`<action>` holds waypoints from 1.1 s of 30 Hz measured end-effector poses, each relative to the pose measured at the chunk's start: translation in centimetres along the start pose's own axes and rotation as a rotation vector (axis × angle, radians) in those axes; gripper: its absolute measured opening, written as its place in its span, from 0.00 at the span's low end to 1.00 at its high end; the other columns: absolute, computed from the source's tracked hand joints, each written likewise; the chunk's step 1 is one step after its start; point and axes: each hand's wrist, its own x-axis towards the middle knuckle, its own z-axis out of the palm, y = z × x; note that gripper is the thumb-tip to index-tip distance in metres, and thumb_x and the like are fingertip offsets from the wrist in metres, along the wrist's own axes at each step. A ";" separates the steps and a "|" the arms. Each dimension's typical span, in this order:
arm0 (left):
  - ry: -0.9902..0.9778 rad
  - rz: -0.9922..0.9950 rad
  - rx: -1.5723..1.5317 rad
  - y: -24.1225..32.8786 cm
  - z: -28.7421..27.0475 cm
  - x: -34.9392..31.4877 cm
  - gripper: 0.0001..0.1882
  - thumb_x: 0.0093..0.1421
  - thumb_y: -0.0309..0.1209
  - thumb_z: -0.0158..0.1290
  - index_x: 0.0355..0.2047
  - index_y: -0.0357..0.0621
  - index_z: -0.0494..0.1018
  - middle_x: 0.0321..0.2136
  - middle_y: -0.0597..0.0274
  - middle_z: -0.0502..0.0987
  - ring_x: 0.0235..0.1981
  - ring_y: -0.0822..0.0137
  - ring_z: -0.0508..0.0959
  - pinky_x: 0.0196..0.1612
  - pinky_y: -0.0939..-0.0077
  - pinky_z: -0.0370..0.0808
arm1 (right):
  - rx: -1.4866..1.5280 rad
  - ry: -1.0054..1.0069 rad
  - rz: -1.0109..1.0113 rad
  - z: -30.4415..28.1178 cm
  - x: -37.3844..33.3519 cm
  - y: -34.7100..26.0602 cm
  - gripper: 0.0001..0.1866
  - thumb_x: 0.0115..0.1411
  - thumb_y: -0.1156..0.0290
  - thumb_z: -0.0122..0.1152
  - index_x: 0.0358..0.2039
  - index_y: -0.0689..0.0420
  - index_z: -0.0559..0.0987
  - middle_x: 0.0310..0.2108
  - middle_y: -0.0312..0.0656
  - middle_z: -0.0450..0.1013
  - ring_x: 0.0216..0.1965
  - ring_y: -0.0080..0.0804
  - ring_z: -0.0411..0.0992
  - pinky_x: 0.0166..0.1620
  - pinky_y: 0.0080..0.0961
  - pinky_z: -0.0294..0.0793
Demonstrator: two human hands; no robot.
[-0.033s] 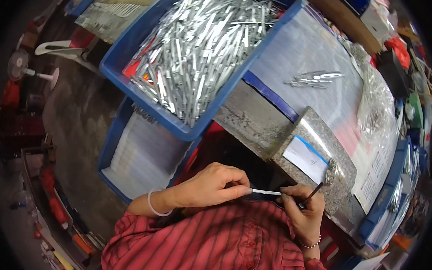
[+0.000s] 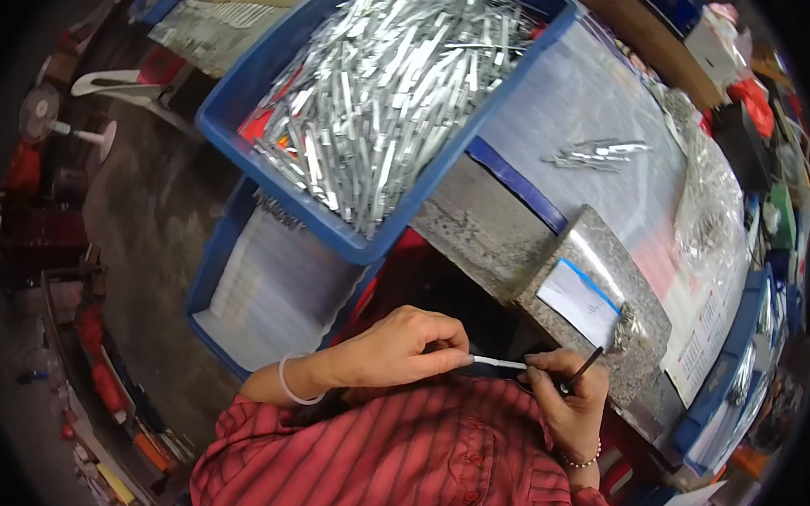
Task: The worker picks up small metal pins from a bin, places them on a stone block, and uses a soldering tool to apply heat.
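A thin, pale metal strip (image 2: 498, 361) is stretched between my two hands, close in front of my striped red shirt. Thumb and forefinger of my left hand (image 2: 409, 347) pinch its left end. At the other end, the fingertips of my right hand (image 2: 570, 394) are closed on it. A slim dark stick, perhaps a pen or tool (image 2: 588, 363), also runs through the right hand's fingers and points up to the right. Beyond my hands, a blue bin (image 2: 311, 219) is heaped with similar shiny metal strips (image 2: 385, 105).
Below that bin sits a second blue bin (image 2: 204, 284) with a pale lining. A granite slab (image 2: 644, 320) on the bench bears a white paper card (image 2: 578, 301). A few strips (image 2: 603, 153) lie on a plastic-covered worktop (image 2: 560, 96). A white fan (image 2: 41, 113) stands far left.
The view has shifted slightly, so bins and bench sit a little farther right. My hands keep the same grip on the strip.
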 end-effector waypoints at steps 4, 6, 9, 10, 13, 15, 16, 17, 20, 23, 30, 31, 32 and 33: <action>0.011 -0.021 -0.078 -1.5 -1.2 -2.7 0.08 0.61 0.31 0.55 0.33 0.37 0.76 0.24 0.61 0.76 0.26 0.72 0.75 0.29 0.76 0.70 | -0.093 -0.119 -0.105 1.5 0.8 -0.6 0.05 0.54 0.79 0.62 0.33 0.62 0.80 0.25 0.42 0.77 0.22 0.26 0.73 0.27 0.20 0.70; 0.034 -0.097 -0.079 -1.9 -2.4 -4.7 0.08 0.61 0.31 0.55 0.33 0.37 0.76 0.25 0.61 0.76 0.27 0.71 0.75 0.31 0.75 0.70 | -0.056 -0.122 -0.068 2.0 0.9 -0.5 0.06 0.54 0.79 0.62 0.34 0.62 0.80 0.25 0.43 0.78 0.23 0.27 0.74 0.28 0.20 0.71; 0.317 -0.144 0.050 -4.8 -3.9 -8.4 0.07 0.59 0.31 0.55 0.31 0.39 0.76 0.23 0.60 0.77 0.25 0.72 0.75 0.29 0.75 0.70 | 0.001 -0.102 -0.043 2.4 1.3 -1.0 0.06 0.57 0.79 0.60 0.36 0.64 0.79 0.27 0.44 0.79 0.28 0.31 0.79 0.32 0.20 0.74; 0.406 -0.254 0.016 -5.7 -4.9 -9.4 0.08 0.59 0.31 0.54 0.31 0.38 0.76 0.23 0.61 0.77 0.26 0.75 0.75 0.29 0.77 0.70 | -0.022 -0.112 -0.071 2.4 1.5 -1.3 0.06 0.58 0.79 0.59 0.36 0.64 0.79 0.27 0.44 0.79 0.29 0.32 0.80 0.33 0.20 0.75; 0.782 -0.363 0.174 -9.7 -8.2 -11.3 0.08 0.60 0.30 0.54 0.30 0.38 0.76 0.23 0.64 0.76 0.27 0.77 0.73 0.31 0.79 0.70 | -0.010 -0.150 -0.067 2.7 1.6 -1.6 0.06 0.57 0.79 0.59 0.36 0.64 0.79 0.28 0.45 0.79 0.29 0.32 0.80 0.32 0.21 0.75; 1.018 -0.390 0.372 -10.7 -10.4 -10.5 0.06 0.59 0.29 0.54 0.29 0.38 0.77 0.23 0.61 0.78 0.25 0.73 0.75 0.31 0.76 0.71 | -0.065 -0.187 -0.106 3.0 1.6 -1.1 0.06 0.56 0.78 0.61 0.35 0.63 0.79 0.26 0.45 0.77 0.25 0.34 0.78 0.30 0.21 0.73; 1.020 -0.385 0.379 -12.2 -11.3 -10.0 0.06 0.59 0.29 0.54 0.29 0.38 0.77 0.23 0.61 0.78 0.25 0.73 0.75 0.31 0.76 0.71 | -0.061 -0.183 -0.113 3.1 1.6 -1.4 0.06 0.56 0.78 0.61 0.35 0.63 0.79 0.26 0.45 0.77 0.25 0.34 0.78 0.30 0.21 0.73; 1.143 -0.297 0.594 -14.4 -12.3 -9.5 0.06 0.58 0.29 0.55 0.29 0.39 0.77 0.24 0.58 0.78 0.26 0.67 0.76 0.32 0.72 0.72 | -0.108 -0.226 -0.114 3.2 1.6 -1.9 0.06 0.56 0.78 0.61 0.35 0.63 0.79 0.25 0.45 0.76 0.24 0.34 0.77 0.29 0.21 0.73; 1.254 -0.196 0.862 -18.1 -14.2 -7.3 0.05 0.56 0.29 0.56 0.28 0.41 0.77 0.27 0.53 0.78 0.30 0.54 0.77 0.35 0.62 0.71 | -0.165 -0.248 -0.114 3.1 1.4 -2.5 0.06 0.55 0.77 0.62 0.34 0.62 0.78 0.25 0.47 0.75 0.23 0.38 0.76 0.27 0.25 0.72; 1.201 -0.224 0.971 -19.0 -14.5 -5.7 0.04 0.55 0.31 0.57 0.27 0.45 0.77 0.29 0.54 0.75 0.35 0.51 0.75 0.37 0.54 0.68 | -0.168 -0.217 -0.155 2.9 1.0 -2.1 0.07 0.55 0.77 0.63 0.35 0.62 0.78 0.26 0.48 0.75 0.23 0.42 0.75 0.28 0.27 0.73; 1.206 -0.194 1.125 -16.3 -12.7 -7.5 0.04 0.53 0.28 0.57 0.29 0.44 0.76 0.31 0.56 0.76 0.36 0.53 0.75 0.37 0.56 0.68 | -0.211 -0.272 -0.146 2.0 1.0 -2.1 0.07 0.55 0.76 0.62 0.36 0.62 0.78 0.27 0.48 0.75 0.25 0.44 0.76 0.28 0.29 0.73; 1.210 -0.189 1.109 -15.1 -12.1 -8.2 0.04 0.54 0.27 0.57 0.30 0.42 0.76 0.30 0.55 0.76 0.35 0.52 0.75 0.37 0.56 0.68 | -0.200 -0.272 -0.165 1.7 1.0 -2.2 0.07 0.56 0.76 0.62 0.36 0.62 0.78 0.27 0.48 0.75 0.25 0.44 0.75 0.28 0.29 0.73; 1.137 -0.159 1.068 -13.6 -11.3 -8.8 0.04 0.53 0.25 0.56 0.30 0.41 0.76 0.29 0.55 0.76 0.34 0.53 0.76 0.36 0.60 0.69 | -0.192 -0.255 -0.160 1.5 1.1 -2.0 0.07 0.56 0.76 0.62 0.36 0.62 0.78 0.27 0.48 0.75 0.25 0.44 0.75 0.28 0.29 0.73; 1.061 -0.127 1.027 -11.7 -10.2 -9.2 0.04 0.53 0.23 0.56 0.31 0.40 0.76 0.28 0.55 0.76 0.33 0.54 0.76 0.36 0.64 0.70 | -0.185 -0.265 -0.206 1.3 1.2 -1.8 0.07 0.56 0.76 0.62 0.36 0.61 0.78 0.27 0.48 0.75 0.25 0.44 0.75 0.28 0.30 0.73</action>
